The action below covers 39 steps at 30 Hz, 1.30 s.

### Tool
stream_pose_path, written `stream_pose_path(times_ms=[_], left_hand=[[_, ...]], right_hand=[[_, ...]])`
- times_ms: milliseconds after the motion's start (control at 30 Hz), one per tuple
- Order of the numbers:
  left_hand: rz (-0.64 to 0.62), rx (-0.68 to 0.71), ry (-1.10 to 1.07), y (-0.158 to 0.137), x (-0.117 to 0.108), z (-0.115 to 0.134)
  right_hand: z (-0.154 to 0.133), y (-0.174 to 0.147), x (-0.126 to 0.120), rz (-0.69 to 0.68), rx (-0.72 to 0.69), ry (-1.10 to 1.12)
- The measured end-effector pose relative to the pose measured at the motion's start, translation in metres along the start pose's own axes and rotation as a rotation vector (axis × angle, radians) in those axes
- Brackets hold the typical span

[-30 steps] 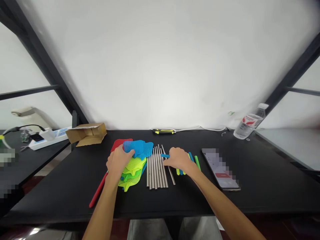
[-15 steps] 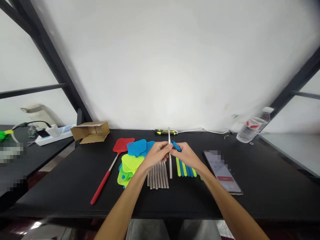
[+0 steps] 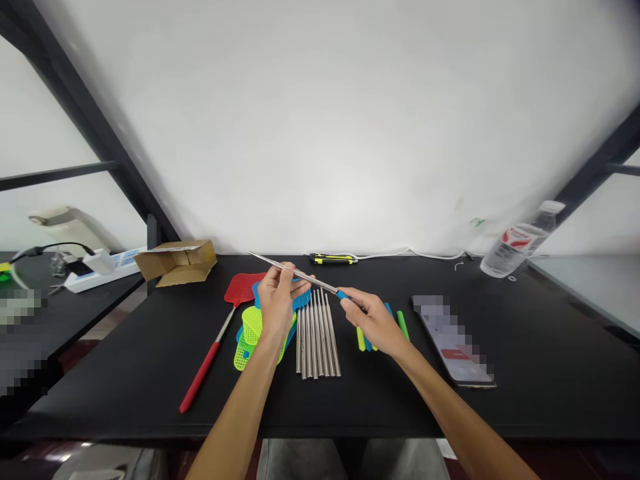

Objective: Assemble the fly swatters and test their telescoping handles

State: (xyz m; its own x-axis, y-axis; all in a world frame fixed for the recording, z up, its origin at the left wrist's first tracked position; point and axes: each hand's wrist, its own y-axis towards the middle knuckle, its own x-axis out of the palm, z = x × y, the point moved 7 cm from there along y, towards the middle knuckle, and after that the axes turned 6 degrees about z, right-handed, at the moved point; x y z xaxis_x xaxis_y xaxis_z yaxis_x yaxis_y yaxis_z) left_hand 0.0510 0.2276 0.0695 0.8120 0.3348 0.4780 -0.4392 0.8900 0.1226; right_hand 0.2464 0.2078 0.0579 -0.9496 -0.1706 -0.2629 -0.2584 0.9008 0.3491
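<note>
The left hand [image 3: 276, 293] pinches a metal rod [image 3: 295, 272] near its middle, and the right hand [image 3: 373, 319] pinches the blue handle sleeve [image 3: 343, 295] at the rod's lower right end, both held above the worktop [image 3: 525, 373]. The rod's long axis runs from upper left, its free tip pointing toward the cardboard box [image 3: 176, 261], down to the right grip, so sleeve and rod lie in line. How far the rod sits inside the sleeve is hidden by the right fingers, and the left hand covers part of the swatter heads [image 3: 250, 333] beside the spare rods [image 3: 316, 333].
</note>
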Motion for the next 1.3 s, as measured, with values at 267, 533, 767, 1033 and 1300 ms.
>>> stream_pose_path(times_ms=[267,533,767,1033,1300], left_hand=[[-0.074,0.002,0.012,-0.005,0.007,-0.001],[-0.177,-0.008,0.063,-0.010,0.015,-0.003],[-0.386,0.054,0.194,-0.033,0.042,-0.013],[-0.478,0.044,0.142,-0.040,0.052,-0.013],[-0.453,0.028,0.174,-0.034,0.051,-0.010]], right_hand=[[-0.004,0.001,-0.003,-0.004,-0.041,-0.066],[-0.010,0.001,-0.003,-0.017,-0.081,-0.085],[-0.009,-0.002,0.005,-0.051,-0.001,0.121],[0.001,-0.006,0.020,-0.172,0.199,0.545],[-0.001,0.000,0.009,-0.077,0.114,0.287]])
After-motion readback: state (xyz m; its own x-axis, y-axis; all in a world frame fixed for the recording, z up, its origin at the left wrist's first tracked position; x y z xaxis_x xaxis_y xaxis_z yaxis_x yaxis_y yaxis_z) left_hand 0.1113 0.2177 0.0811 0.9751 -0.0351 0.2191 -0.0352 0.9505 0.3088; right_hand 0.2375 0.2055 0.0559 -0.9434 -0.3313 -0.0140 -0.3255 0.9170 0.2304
